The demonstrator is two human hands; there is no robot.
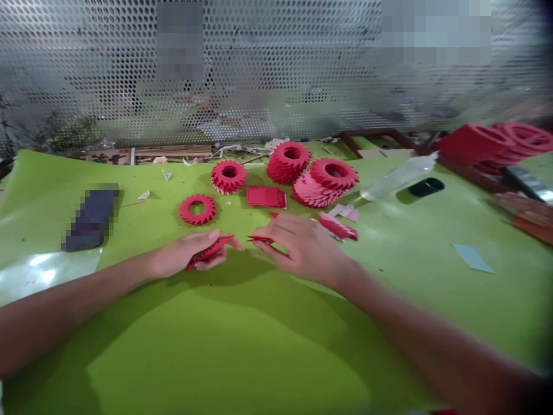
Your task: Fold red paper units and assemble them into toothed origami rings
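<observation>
My left hand (194, 252) is closed around a strip of linked red folded paper pieces (211, 251), its index finger pointing right. Just across a small gap, my right hand (302, 245) pinches a small folded red paper piece (260, 238) with its pointed ends facing left. Beyond my hands lies a stack of red paper rectangles (264, 196). A flat red toothed paper ring (197, 209) rests near my left hand. To the right of my right hand are loose red and pink folded pieces (339, 226).
Behind stand stacked paper rings (228, 176), a taller red stack (288, 162) and a leaning red-and-pink stack (324, 183). A clear bottle (400, 176) and a black cylinder (426, 187) lie right. A dark blurred-out object (91, 218) lies left. Perforated metal panel (259, 75) closes the back.
</observation>
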